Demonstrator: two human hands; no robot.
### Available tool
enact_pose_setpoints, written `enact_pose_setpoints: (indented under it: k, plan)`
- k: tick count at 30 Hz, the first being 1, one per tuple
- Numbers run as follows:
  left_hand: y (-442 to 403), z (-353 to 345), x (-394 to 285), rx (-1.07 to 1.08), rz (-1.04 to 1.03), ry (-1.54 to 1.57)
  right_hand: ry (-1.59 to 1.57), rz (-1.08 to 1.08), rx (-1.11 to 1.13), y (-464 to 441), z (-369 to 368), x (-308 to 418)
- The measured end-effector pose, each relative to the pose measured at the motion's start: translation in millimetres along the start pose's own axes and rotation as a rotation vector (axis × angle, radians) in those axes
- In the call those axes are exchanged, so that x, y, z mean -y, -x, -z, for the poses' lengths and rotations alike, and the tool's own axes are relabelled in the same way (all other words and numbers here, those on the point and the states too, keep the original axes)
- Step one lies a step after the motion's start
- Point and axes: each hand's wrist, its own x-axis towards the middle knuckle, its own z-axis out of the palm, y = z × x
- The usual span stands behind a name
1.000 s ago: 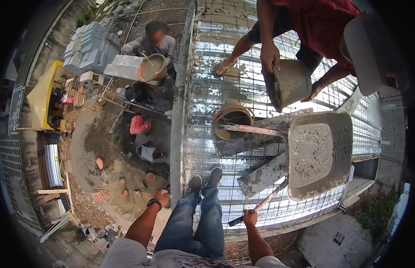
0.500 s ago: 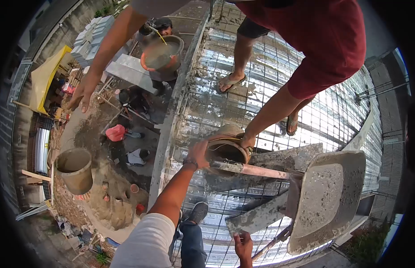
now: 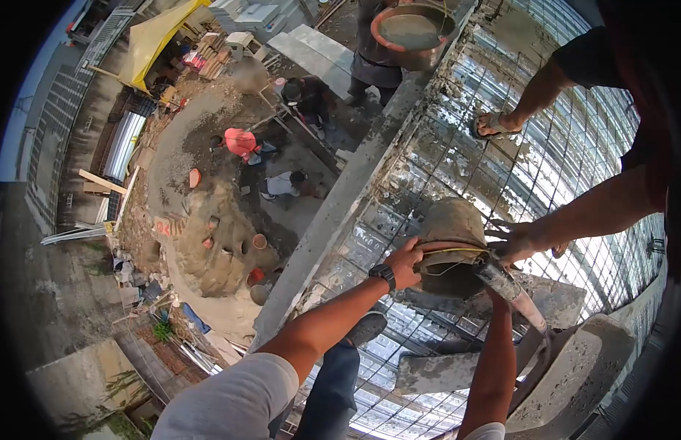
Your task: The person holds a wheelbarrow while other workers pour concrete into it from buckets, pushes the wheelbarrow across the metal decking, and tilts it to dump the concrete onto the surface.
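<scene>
A mortar-stained bucket (image 3: pixel 452 224) lies tilted on the mesh, its dark mouth facing me. My left hand (image 3: pixel 404 265) is closed on the left side of its rim, beside a yellow handle cord. My right arm reaches up to the bucket's lower right; the hand there is mostly hidden behind the wheelbarrow handle (image 3: pixel 527 306), its fingers out of sight. A co-worker's hand (image 3: pixel 518 240), fingers spread, is just right of the bucket. Below right stands the wheelbarrow (image 3: pixel 575 374) with wet mix in its tray.
A concrete edge beam (image 3: pixel 340 202) borders a drop to the ground. Below, a person holds up a bucket (image 3: pixel 408 33) of grey material, and other people work near a sand heap (image 3: pixel 215 242). Mortar-covered boards (image 3: pixel 436 372) lie on the mesh. The co-worker's sandalled foot (image 3: pixel 498 123) is upper right.
My left hand has closed on the bucket rim. My right hand, on the wheelbarrow handle a second ago, has moved to the bucket. The co-worker's hand has left the rim. The view has swung left.
</scene>
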Motion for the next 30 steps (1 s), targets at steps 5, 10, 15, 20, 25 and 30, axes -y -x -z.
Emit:
enact_pose_setpoints:
  k: [5, 10, 15, 20, 25, 30]
  plan:
    - [38.5, 30.4, -22.8, -0.057, 0.166, 0.159, 0.667, -0.125, 0.102, 23.6, -22.1, 75.5]
    - [122.2, 85.0, -41.3, -0.020, 0.233, 0.124, -0.009, -0.405, 0.135, 69.0, -43.5, 229.6]
    - [209.9, 159.9, -53.3, 0.101, 0.312, 0.395, 0.089, -0.460, 0.304, 110.2, -68.8, 278.2]
    - [284.9, 206.0, -59.8, 0.079, 0.399, 0.293, 0.020, -0.433, 0.518, 92.3, -106.4, 376.1]
    - [339.7, 291.5, -48.5, -0.095, 0.748, 0.258, 0.024, -0.283, 0.522, 68.7, -152.8, 411.6]
    - [441.2, 434.0, -6.5, -0.252, 0.940, 0.221, 0.092, -0.344, 0.579, 71.4, -169.0, 445.8]
